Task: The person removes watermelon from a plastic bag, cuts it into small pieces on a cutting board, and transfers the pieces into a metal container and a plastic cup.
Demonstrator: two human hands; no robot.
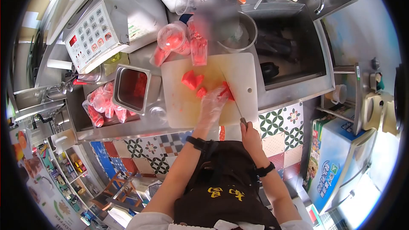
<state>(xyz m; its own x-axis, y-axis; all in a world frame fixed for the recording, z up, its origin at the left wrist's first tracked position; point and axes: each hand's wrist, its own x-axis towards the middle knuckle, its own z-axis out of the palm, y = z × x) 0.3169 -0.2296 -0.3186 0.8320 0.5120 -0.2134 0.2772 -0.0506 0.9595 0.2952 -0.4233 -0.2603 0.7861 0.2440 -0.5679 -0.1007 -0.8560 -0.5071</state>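
My right hand (pixel 251 137) grips the handle of a long knife (pixel 236 100), whose blade lies over the right part of the white cutting board (pixel 179 117). My left hand (pixel 212 104), in a clear plastic glove, is closed on a piece of watermelon (pixel 229 92) beside the blade; its fingertips are partly blurred. Left of that hand, loose watermelon chunks (pixel 190 79) rest on the board in a wet, yellowish patch. Behind the board's far edge stand a clear tub of red fruit (pixel 174 38) and a clear cup of red pieces (pixel 199 51).
Left of the board sits a deep steel container (pixel 147 93) with red contents, beside several filled plastic cups (pixel 102 100). A white keypad machine (pixel 98 36) stands behind them. A steel bowl (pixel 251 34) is at the back, and a sink (pixel 294 83) lies to the right.
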